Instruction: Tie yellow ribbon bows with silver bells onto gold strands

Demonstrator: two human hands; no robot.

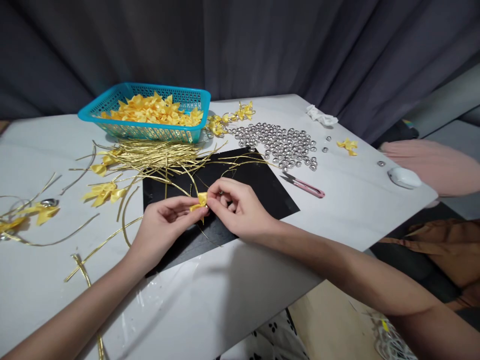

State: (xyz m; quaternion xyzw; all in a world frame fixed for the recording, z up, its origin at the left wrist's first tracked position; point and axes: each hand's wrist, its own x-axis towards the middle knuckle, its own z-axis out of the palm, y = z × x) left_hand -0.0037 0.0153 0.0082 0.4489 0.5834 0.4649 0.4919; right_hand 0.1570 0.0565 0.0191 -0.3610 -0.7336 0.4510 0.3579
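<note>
A small yellow ribbon flower (202,199) is pinched between both hands above a black sheet (258,185). My left hand (168,220) grips its left side with thumb and fingertips. From the right, my right hand (238,207) closes thumb and forefinger on the flower's edge; a tiny shiny bit shows near those fingertips. Just beyond the hands lies a heap of gold wire strands (157,154), some reaching over the black sheet. More yellow ribbon flowers (103,193) lie left of the sheet.
Behind the wires stands a blue basket (88,115) of yellow ribbon flowers. Silver beads (285,145) spread to its right, near pink-handled thread snips (303,185). A white computer mouse (404,177) sits at the table's right edge. Wired flowers (41,212) lie far left.
</note>
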